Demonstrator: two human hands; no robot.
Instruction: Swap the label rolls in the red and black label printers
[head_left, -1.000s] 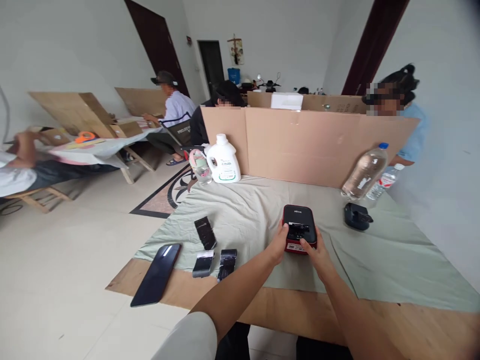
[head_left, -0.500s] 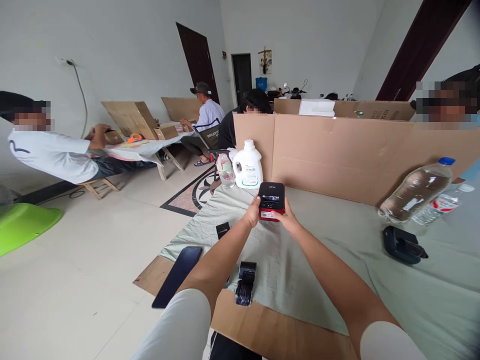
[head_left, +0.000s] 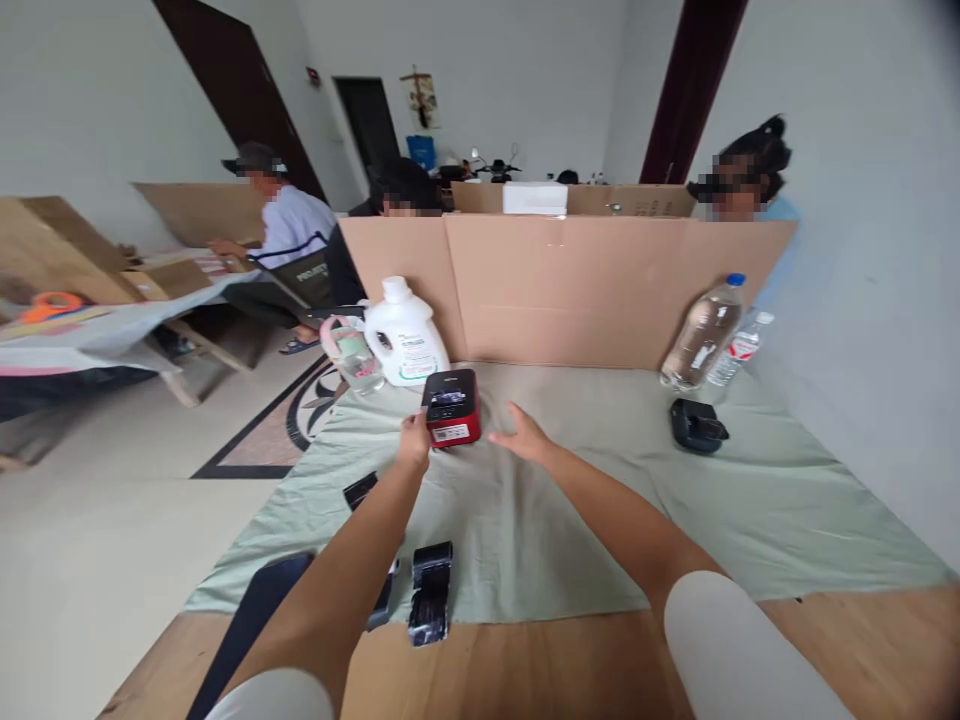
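A small black-and-red boxy device (head_left: 453, 408), with a white label on its red front, stands on the green cloth (head_left: 577, 500). My left hand (head_left: 415, 441) grips its left side, with the fingers partly hidden. To the right of the device, my right hand (head_left: 526, 436) is open, its thumb and fingers apart and holding nothing. Closer to me lies a black roll of tape or film (head_left: 431, 592), partly unrolled. A black piece (head_left: 361, 490) rests beside my left forearm, which partly covers a dark flat object (head_left: 259, 620).
Behind the device are a white jug (head_left: 409, 340) and a clear bottle with a pink top (head_left: 358, 355). A cardboard partition (head_left: 562, 295) spans the back. At right stand a large water bottle (head_left: 705, 330), a smaller bottle (head_left: 742, 350) and a black case-like object (head_left: 697, 425). Several people sit around.
My right hand has let go of the device and moved right of it, fingers spread. My left hand stays at the device, now lower on the cloth. The view has swung right.
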